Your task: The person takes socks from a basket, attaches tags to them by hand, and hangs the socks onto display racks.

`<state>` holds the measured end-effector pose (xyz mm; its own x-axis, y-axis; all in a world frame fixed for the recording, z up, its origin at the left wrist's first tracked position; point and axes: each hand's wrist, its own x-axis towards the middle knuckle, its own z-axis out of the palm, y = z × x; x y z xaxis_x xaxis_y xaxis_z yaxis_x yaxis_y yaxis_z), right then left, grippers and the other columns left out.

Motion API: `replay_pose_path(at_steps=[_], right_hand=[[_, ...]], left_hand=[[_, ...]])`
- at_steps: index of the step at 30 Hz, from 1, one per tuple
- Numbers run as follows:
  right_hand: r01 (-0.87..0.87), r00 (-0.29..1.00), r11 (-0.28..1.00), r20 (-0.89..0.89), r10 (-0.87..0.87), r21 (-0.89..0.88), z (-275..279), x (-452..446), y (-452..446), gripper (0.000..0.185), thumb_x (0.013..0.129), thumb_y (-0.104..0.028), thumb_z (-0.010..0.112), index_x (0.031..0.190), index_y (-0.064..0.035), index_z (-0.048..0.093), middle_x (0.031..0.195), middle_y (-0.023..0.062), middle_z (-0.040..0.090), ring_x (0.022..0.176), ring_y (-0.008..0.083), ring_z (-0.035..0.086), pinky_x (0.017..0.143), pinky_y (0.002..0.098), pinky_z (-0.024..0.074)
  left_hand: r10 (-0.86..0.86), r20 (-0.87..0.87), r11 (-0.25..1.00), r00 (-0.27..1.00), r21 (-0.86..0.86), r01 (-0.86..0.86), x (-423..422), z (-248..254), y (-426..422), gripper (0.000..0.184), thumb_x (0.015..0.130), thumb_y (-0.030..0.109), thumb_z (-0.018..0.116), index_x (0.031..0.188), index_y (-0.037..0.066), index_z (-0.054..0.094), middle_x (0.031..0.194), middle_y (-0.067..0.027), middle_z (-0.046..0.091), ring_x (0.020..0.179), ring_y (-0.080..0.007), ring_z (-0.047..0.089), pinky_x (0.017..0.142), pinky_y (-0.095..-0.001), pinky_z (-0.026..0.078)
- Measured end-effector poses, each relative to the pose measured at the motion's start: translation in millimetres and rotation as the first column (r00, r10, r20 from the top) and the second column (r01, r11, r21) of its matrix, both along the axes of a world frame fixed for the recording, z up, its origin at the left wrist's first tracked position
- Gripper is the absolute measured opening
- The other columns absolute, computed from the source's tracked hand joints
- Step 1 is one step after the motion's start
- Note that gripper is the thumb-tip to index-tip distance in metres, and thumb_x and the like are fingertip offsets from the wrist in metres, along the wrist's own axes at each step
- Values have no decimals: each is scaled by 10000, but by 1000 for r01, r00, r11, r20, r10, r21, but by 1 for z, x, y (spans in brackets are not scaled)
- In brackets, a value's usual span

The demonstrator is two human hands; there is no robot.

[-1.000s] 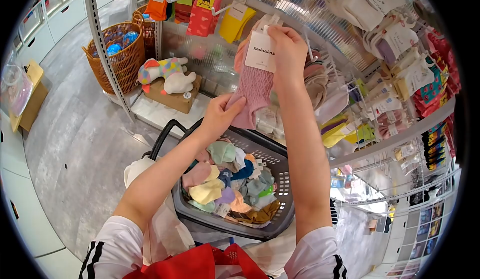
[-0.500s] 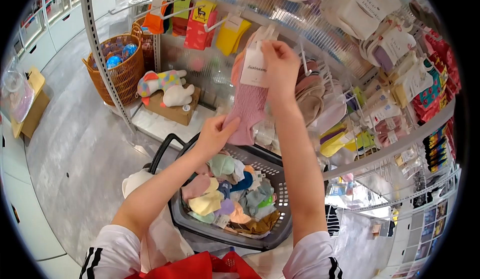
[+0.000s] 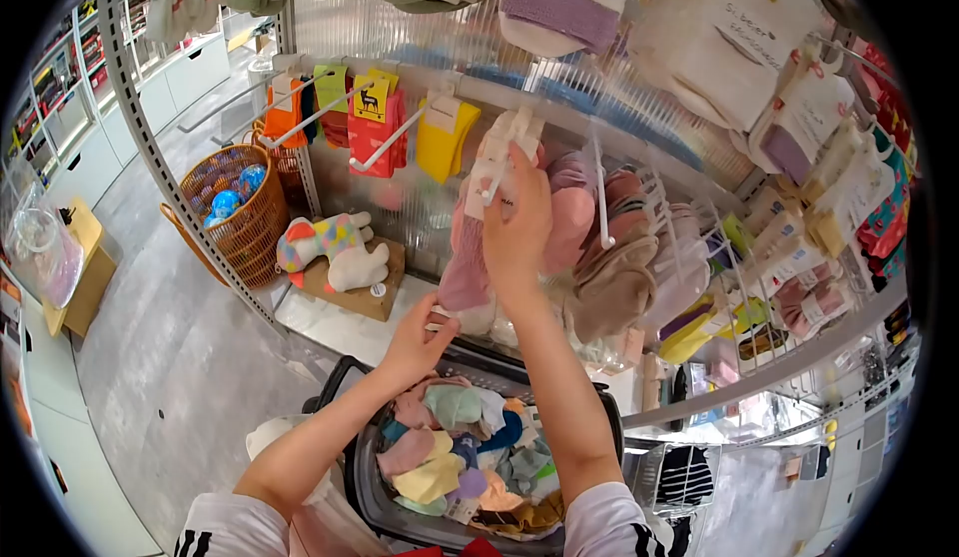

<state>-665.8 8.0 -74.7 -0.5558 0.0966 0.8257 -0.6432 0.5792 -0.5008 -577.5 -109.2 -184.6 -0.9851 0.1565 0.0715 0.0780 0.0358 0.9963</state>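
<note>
A pair of pink socks (image 3: 466, 269) with a white label card hangs at a hook of the display rack, whose white tip (image 3: 488, 195) pokes out in front of the card. My right hand (image 3: 519, 222) grips the socks near the card, fingers up at its top edge. Below and to the left, my left hand (image 3: 420, 337) is at the sock's toe, thumb and forefinger apart; whether it touches the fabric is hard to tell. Underneath my arms stands a grey shopping basket (image 3: 352, 477) heaped with mixed-colour socks (image 3: 430, 477).
Brown and pink socks (image 3: 614, 287) hang on hooks at right, yellow socks (image 3: 448, 142) at left. Bare hook ends (image 3: 360, 165) jut forward. A plush toy (image 3: 340, 247) lies on a cardboard box (image 3: 370, 292) beside a wicker basket (image 3: 240, 227) holding blue balls.
The pink socks have moved from in front of the rack to a hook. My left hand has loosened from the sock's toe, and the view has shifted.
</note>
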Motion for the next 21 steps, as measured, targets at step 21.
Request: replay_pose_path(at_steps=[21], right_hand=[[-112, 859, 778, 333, 388, -618, -72, -7, 30, 227, 856, -86, 525, 1049, 32, 502, 943, 49, 561, 857, 97, 517, 770, 229, 407]], left_hand=[[69, -313, 996, 947, 77, -47, -45, -21, -8, 329, 838, 50, 505, 1162, 44, 454, 1158, -83, 481, 1053, -182, 482, 862, -294, 395]])
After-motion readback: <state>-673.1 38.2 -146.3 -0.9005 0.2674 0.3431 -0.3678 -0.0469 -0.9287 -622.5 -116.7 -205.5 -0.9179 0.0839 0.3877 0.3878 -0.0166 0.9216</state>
